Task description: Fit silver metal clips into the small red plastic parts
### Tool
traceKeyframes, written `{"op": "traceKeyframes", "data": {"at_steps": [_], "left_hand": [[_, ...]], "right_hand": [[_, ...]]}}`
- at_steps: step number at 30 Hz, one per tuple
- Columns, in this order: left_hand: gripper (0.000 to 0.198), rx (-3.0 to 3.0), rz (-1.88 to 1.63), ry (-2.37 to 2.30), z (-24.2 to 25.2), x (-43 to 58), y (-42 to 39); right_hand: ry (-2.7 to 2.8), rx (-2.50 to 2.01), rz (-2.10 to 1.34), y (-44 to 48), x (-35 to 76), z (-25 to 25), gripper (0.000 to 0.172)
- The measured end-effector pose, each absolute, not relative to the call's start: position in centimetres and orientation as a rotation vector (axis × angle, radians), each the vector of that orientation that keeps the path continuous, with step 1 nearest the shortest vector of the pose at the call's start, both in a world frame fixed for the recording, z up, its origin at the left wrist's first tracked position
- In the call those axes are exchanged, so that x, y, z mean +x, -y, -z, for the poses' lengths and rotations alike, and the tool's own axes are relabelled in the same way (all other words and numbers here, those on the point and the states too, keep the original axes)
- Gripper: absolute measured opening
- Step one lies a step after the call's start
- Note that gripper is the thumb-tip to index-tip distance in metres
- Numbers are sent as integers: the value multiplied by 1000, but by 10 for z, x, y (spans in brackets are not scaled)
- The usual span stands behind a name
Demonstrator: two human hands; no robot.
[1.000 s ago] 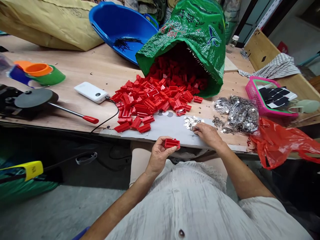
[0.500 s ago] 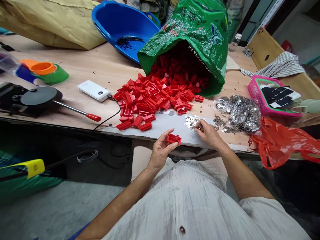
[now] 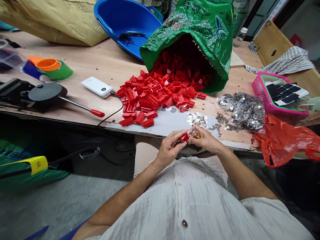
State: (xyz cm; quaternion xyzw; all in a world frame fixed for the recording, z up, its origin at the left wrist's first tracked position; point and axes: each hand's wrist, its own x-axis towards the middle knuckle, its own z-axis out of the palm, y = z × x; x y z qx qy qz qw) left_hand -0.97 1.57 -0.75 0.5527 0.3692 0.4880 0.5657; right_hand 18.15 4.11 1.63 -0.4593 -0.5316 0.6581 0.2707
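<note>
My left hand (image 3: 170, 149) is closed around a small red plastic clip (image 3: 184, 137) just in front of the table edge. My right hand (image 3: 204, 139) touches the clip from the right, its fingers pinched on a small metal piece with a yellowish bit. Both hands meet over the grey cardboard sheet (image 3: 167, 124). Just beyond them lies a scatter of small shiny metal pieces (image 3: 197, 119). A heap of red clips (image 3: 155, 96) spills from the green woven sack (image 3: 197, 33) lying on its side.
A clear bag of metal pieces (image 3: 243, 110), a pink basket (image 3: 275, 100) and a red plastic bag (image 3: 285, 140) sit on the right. A blue tub (image 3: 125, 23), a white power bank (image 3: 97, 87), stacked coloured bowls (image 3: 48, 66) and a black hand press (image 3: 37, 95) stand on the left.
My right hand left the scattered metal pieces and came back to meet my left hand. The red clip has been turned and is now pinched between both hands.
</note>
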Motion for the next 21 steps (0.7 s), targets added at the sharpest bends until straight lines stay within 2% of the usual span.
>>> {"op": "traceKeyframes", "data": {"at_steps": [8,21], "left_hand": [[52,797,-1092,-808,11,-8,-19],[53,616,-1083,-739,8,-2,-19]], "right_hand": [[1369,-1174,-1813,-36,184,-21,37],[1334,-1203,-1710,-31,182,-14,38]]}}
